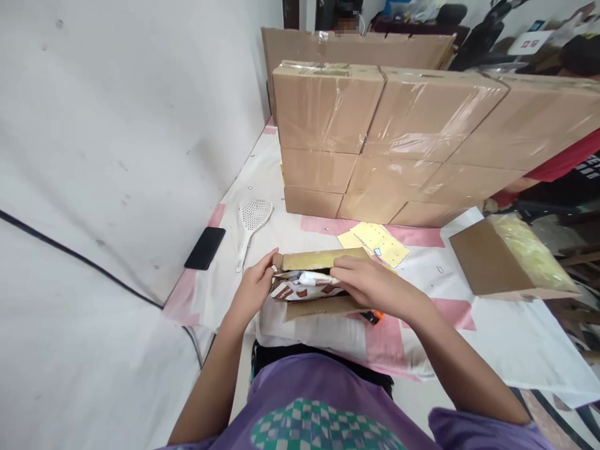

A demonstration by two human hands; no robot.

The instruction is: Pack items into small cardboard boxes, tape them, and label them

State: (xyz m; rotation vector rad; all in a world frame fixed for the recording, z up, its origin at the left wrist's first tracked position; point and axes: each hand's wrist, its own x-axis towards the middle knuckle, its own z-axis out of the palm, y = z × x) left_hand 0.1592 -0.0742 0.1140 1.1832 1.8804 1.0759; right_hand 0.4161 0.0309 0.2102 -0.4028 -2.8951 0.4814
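Note:
A small cardboard box (323,306) lies in front of me with its flaps up and its top open. Inside it sit a white wrapped packet (314,278) and some brown-and-white printed packaging (295,290). My left hand (253,287) is closed on the box's left end, thumb at the rim. Over the right end, my right hand (363,278) is closed with curled fingers, its fingertips at the opening beside the packet's right end. Its palm hides that end of the box. Under the right forearm, an orange-and-black object (374,317) is partly hidden.
A wall of taped cardboard boxes (398,150) stands at the back. Left lie a white perforated paddle (253,219) and a black phone (205,248). Yellow cards (379,242) lie beyond the box. An open carton (492,256) sits right. Another person's arm (510,187) shows behind.

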